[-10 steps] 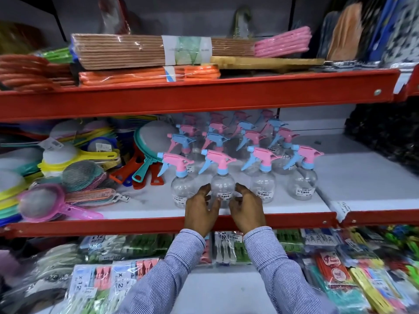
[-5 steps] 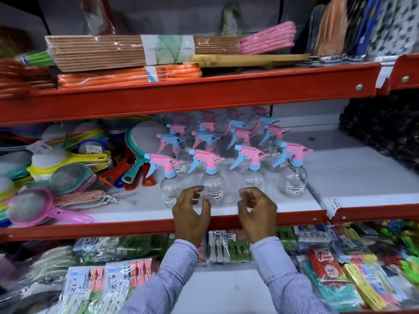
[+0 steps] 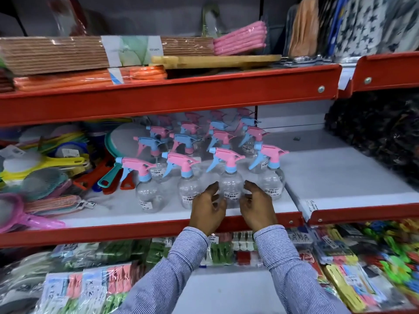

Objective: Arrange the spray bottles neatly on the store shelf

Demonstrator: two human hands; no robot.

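Several clear spray bottles with pink and blue trigger heads stand in rows on the white middle shelf [image 3: 249, 214]. The front row holds a left bottle [image 3: 148, 196], a second bottle [image 3: 188, 189], a third bottle [image 3: 231, 184] and a right-end bottle [image 3: 271, 180]. My left hand [image 3: 207, 208] and my right hand [image 3: 257, 206] are cupped either side of the third bottle, fingers curled and apart, fingertips at its sides. Neither hand lifts it. The rear rows are partly hidden in shadow under the upper shelf.
Colourful strainers and sieves [image 3: 36, 184] crowd the shelf left of the bottles. Bare white shelf [image 3: 340, 173] lies to the right. The red upper shelf [image 3: 158, 98] overhangs with stacked mats. Packets of clothes pegs [image 3: 340, 268] fill the level below.
My hands left the second front-row bottle, drew back and apart, then shifted right and now cup the third bottle. The view has moved slightly right.
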